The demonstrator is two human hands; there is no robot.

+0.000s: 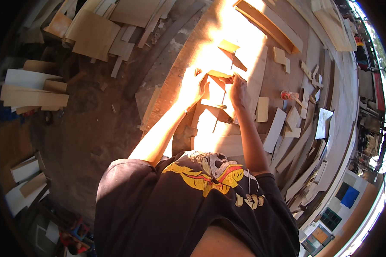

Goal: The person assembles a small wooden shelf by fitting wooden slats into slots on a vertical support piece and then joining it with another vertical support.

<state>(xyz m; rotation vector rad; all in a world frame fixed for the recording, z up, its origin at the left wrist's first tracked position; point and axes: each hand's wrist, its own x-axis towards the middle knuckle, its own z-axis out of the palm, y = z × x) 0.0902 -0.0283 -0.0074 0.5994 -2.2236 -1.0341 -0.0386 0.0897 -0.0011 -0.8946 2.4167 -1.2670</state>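
In strong sunlight, a small flat wooden piece (219, 73) spans between my two hands. My left hand (194, 88) is closed at its left end, the fingers washed out by glare. At the other end, my right hand (236, 88) pinches it between thumb and fingers. Beneath lies a pale wooden board, too bright for its edges to show well. Farther off, another short wooden crosspiece (228, 45) stands on it and casts a dark shadow. A similar crosspiece (213, 104) sits nearer to me, below my hands. Whether the held piece touches the board cannot be made out.
Right of my hands are a red-labelled container (289, 95) with a stick in it, a small wood block (262, 109) and many offcuts. A long wooden trough (268, 25) lies at the far right. Stacked panels (96, 34) and boards (34, 88) rest on the left floor.
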